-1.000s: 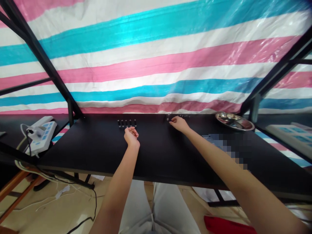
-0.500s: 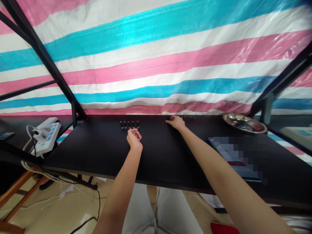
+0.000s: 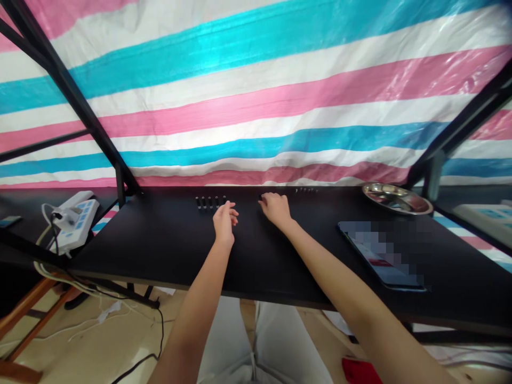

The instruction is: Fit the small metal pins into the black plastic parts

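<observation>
Several small black cylinders (image 3: 210,202) with pale lower ends stand in a row at the back of the black table. My left hand (image 3: 225,223) is just beside the right end of that row, its fingers apart and loosely bent, with nothing seen in them. Further right, my right hand (image 3: 276,208) is over the table with its fingers pinched together. A small dark piece (image 3: 260,197) shows at its fingertips; its exact kind is too small to make out. Behind and right of that hand, several tiny shiny metal pieces (image 3: 306,190) form a line near the back edge.
A round steel tray (image 3: 366,196) sits at the back right. In front of it lies a tablet (image 3: 384,266) with a blurred screen. A white power strip (image 3: 82,224) with cables is at the left. Black metal frame bars (image 3: 76,101) flank the table; a striped sheet (image 3: 256,128) hangs behind.
My right hand has moved left, away from the line of metal pieces, with a dark piece at its fingertips. My left hand has shifted slightly up and right, its fingers spreading more.
</observation>
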A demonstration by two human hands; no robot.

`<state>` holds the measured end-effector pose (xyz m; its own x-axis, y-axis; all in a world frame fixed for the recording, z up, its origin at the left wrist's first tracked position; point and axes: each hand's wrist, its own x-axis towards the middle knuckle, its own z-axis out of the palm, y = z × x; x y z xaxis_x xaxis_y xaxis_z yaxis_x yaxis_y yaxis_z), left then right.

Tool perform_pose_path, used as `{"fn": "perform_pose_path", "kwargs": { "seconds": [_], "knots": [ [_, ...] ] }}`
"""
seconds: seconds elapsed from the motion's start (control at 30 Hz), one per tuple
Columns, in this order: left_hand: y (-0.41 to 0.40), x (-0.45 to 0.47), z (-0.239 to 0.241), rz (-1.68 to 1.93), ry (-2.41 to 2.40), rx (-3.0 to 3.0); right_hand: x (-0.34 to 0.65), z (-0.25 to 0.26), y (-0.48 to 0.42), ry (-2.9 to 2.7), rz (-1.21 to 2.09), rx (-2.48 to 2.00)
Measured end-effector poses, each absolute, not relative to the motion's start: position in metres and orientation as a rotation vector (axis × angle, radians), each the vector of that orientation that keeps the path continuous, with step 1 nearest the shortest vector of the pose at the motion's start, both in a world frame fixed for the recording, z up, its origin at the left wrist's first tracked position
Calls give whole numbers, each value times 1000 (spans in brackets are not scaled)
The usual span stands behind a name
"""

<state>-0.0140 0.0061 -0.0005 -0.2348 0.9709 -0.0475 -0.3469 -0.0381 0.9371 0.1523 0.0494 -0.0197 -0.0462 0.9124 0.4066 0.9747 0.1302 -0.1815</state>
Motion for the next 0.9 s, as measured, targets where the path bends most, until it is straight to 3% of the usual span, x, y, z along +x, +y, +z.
{"fn": "perform_pose_path", "kwargs": {
  "seconds": [0.3, 0.67, 0.9],
  "knots": [
    [-9, -3, -12, 1228, 1197, 2138, 140, -3, -4, -2076, -126, -1667],
    [-12, -2, -15, 1133, 1336, 2288, 147, -14, -2, -2050, 6, -1506],
    [-13, -2, -12, 1267, 1426, 2360, 152, -21, -1, -2105, 87, -1286]
  ]
}}
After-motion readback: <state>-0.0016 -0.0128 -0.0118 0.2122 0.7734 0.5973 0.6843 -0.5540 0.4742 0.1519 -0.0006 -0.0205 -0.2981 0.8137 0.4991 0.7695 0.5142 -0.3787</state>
